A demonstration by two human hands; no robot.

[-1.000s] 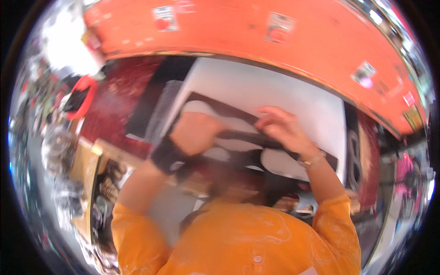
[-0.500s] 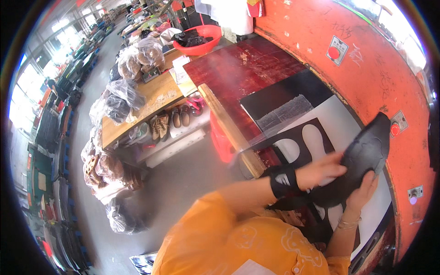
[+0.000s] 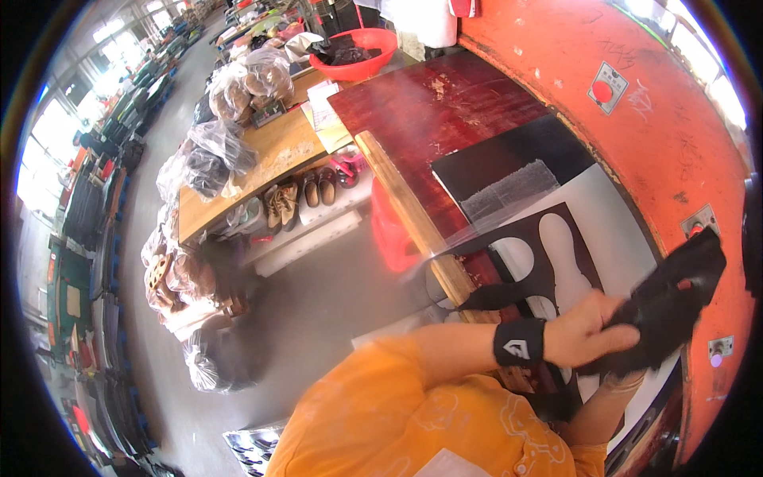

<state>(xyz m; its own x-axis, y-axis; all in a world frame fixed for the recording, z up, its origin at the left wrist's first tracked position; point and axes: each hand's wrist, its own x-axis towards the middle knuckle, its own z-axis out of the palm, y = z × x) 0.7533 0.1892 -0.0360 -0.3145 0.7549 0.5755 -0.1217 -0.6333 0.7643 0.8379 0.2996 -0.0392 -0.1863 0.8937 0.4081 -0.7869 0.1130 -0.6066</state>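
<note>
A dark, floppy piece of sheet material point(image 3: 671, 306) with a small hole in it is held up at the right. My left hand point(image 3: 588, 330), with a black wristband point(image 3: 519, 343), grips its near edge, fingers curled and thumb along it. Behind the lower edge of the piece is my right hand; only the bracelet-wearing wrist point(image 3: 616, 389) shows, and its fingers are hidden. Beneath both hands lie a black sheet with sole-shaped cutouts point(image 3: 548, 254) and a white sheet point(image 3: 608, 226) on the dark red table point(image 3: 429, 103).
An orange machine wall point(image 3: 548, 48) with red buttons point(image 3: 602, 93) borders the right side. A wooden bar point(image 3: 405, 207) edges the table. To the left, a wooden bench point(image 3: 274, 159) carries bagged goods, with shoes point(image 3: 318, 188) beneath. Behind stands a red basin point(image 3: 358, 60) holding black scraps.
The dark piece has swung lower and to the right, turning to show its holed face. My left hand has moved down and right onto its near edge; my right hand has gone behind it.
</note>
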